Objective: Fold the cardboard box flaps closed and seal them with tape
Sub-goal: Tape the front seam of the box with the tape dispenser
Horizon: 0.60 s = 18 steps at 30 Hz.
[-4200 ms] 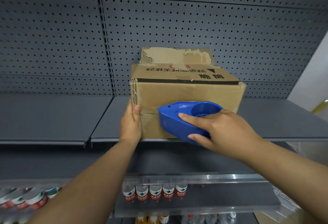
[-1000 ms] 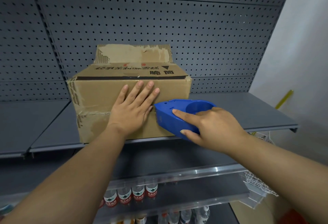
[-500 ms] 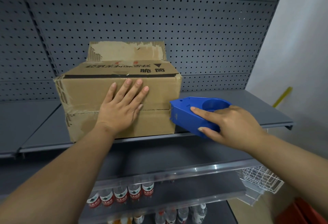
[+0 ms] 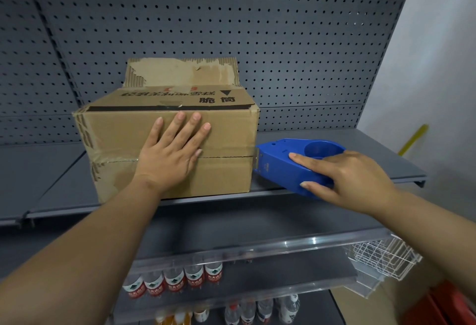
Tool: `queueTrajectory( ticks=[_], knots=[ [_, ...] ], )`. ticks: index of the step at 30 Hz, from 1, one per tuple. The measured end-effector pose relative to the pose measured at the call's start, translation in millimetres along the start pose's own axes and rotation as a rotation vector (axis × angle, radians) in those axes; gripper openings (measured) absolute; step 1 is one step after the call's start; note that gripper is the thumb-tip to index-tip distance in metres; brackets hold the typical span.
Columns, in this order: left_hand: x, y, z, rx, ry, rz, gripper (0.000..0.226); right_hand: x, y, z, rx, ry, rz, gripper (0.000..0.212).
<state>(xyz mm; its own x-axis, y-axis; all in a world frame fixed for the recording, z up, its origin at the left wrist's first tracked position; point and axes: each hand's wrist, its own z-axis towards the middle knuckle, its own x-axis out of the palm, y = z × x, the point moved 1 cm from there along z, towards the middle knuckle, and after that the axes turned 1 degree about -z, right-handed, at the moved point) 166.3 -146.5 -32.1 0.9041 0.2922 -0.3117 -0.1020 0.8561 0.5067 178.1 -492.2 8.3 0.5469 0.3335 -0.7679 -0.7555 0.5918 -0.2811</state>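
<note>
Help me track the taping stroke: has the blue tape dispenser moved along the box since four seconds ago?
Yes. The blue tape dispenser went rightward, from the cardboard box front's middle past its right edge.

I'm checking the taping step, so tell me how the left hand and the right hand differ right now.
The left hand lies flat, fingers spread, pressed on the cardboard box front over the seam; the right hand curls around the blue tape dispenser at the box's right edge. Left holds nothing; right grips a tool. Both are bare.
</note>
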Motion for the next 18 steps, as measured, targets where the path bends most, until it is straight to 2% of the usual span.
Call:
queueTrajectory(
  ticks=[10,18],
  knots=[
    [2.8,1.0,-0.3,0.01,-0.038,0.035,0.055,1.5,-13.1,-4.3,0.024,0.036,0.028,0.05],
    [1.3,-0.1,-0.9,0.022,-0.043,0.045,0.055,15.2,-12.9,3.4,0.115,0.067,0.066,0.053]
  ],
)
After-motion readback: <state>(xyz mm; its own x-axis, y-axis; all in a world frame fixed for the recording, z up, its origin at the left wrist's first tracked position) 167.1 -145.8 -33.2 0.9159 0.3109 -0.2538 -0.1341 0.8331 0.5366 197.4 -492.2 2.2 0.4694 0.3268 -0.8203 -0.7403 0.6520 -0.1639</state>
